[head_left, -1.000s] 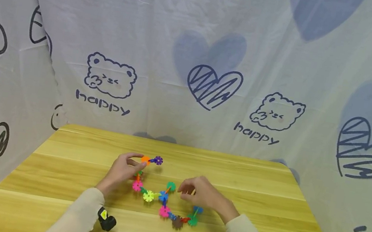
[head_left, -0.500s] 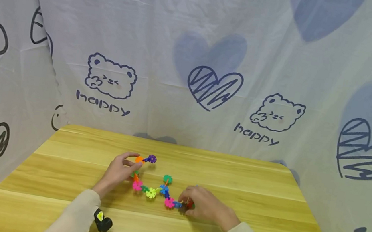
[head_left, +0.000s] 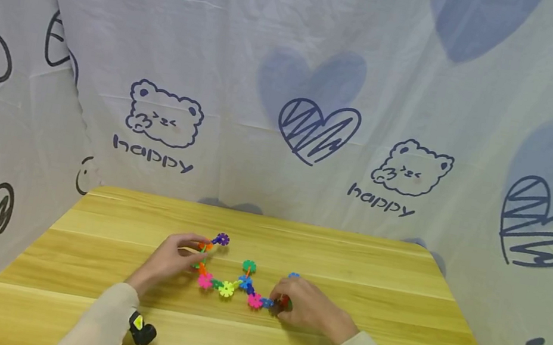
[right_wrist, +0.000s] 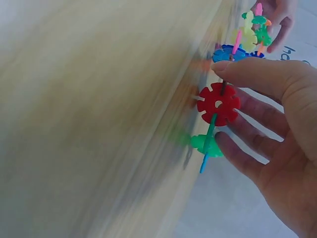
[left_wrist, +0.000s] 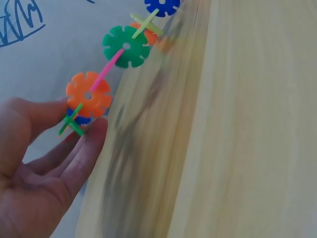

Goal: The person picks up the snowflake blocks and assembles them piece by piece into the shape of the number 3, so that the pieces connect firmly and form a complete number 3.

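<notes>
A chain of colourful notched plastic snowflake discs lies in a wavy line on the wooden table, with a yellow disc [head_left: 226, 289] near its middle. My left hand [head_left: 170, 261] holds its far left part, thumb and fingers around the links by an orange disc [left_wrist: 89, 94]. Beyond those fingertips a purple disc [head_left: 222, 239] ends the chain. At the other end, my right hand [head_left: 312, 305] pinches the chain beside a red disc [right_wrist: 218, 104]; a green disc [right_wrist: 208, 145] sits below it. From above, the right hand covers part of that end. A teal disc [head_left: 249, 266] branches off midway.
The wooden table [head_left: 374, 272] runs back to a white cloth [head_left: 249, 71] printed with hearts and bears. More cloth hangs at both sides. Black wrist cameras, such as the left one [head_left: 142, 332], jut out below the sleeves.
My right hand has come down onto the chain's right end and taken hold, and that end has shifted away from me. The left hand and the purple disc have moved slightly left.
</notes>
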Demonstrator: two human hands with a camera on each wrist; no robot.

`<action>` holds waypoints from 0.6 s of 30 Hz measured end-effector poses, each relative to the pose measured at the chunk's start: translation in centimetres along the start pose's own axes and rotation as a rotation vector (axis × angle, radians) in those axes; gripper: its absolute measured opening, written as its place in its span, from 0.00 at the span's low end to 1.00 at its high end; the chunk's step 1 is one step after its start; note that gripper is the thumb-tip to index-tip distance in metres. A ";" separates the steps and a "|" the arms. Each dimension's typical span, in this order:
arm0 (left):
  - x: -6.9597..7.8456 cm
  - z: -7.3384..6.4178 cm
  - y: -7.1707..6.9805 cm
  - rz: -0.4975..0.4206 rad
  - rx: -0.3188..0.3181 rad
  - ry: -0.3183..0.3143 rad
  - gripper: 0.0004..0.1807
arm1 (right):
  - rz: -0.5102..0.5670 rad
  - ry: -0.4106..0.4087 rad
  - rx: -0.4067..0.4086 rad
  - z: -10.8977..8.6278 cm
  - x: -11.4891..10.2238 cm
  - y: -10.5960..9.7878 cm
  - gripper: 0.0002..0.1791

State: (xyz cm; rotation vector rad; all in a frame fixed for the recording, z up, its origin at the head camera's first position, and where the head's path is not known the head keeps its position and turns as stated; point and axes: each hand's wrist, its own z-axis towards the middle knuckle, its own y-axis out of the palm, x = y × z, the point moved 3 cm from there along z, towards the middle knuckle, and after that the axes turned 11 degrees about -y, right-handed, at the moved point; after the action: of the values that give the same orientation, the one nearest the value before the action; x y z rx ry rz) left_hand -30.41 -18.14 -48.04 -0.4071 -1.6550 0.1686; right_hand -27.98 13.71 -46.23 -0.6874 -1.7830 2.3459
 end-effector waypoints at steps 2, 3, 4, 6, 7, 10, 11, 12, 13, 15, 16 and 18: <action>-0.1 -0.1 -0.3 -0.006 -0.027 0.012 0.22 | -0.013 -0.017 0.013 -0.1 0.1 0.0 0.11; -0.2 -0.2 -0.4 -0.008 -0.042 0.015 0.22 | -0.028 -0.021 0.015 -0.1 0.1 0.1 0.11; -0.2 -0.3 -0.5 -0.003 -0.061 0.024 0.23 | -0.050 -0.022 0.016 -0.2 0.2 0.1 0.12; -0.3 -0.4 -0.7 0.014 -0.091 0.036 0.24 | -0.093 -0.031 0.023 -0.3 0.3 0.2 0.14; -0.3 -0.5 -0.8 0.021 -0.106 0.041 0.24 | -0.115 -0.035 0.028 -0.4 0.3 0.2 0.15; -0.3 -0.8 -1.1 0.036 -0.152 0.045 0.27 | -0.181 -0.022 0.032 -0.5 0.5 0.2 0.18; -0.3 -0.8 -1.2 0.034 -0.167 0.041 0.28 | -0.196 -0.012 0.032 -0.6 0.5 0.2 0.19; -0.3 -0.9 -1.2 0.032 -0.181 0.035 0.30 | -0.215 0.001 0.031 -0.7 0.5 0.2 0.20; -0.3 -1.0 -1.3 0.024 -0.196 0.030 0.31 | -0.233 0.017 0.027 -0.8 0.6 0.1 0.20; -0.3 -1.0 -1.4 0.010 -0.225 0.028 0.35 | -0.267 0.041 0.027 -0.9 0.8 0.0 0.21; -0.2 -1.0 -1.4 0.001 -0.239 0.033 0.36 | -0.279 0.044 0.032 -0.9 0.9 -0.1 0.21; -0.1 -1.1 -1.5 -0.010 -0.247 0.039 0.38 | -0.308 0.036 0.052 -1.0 1.1 -0.3 0.21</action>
State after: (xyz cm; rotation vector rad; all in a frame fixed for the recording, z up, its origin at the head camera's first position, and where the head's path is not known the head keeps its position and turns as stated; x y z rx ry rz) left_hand -29.60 -19.68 -47.45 -0.5850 -1.6445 -0.0518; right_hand -28.59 15.10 -46.46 -0.4101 -1.6687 2.1521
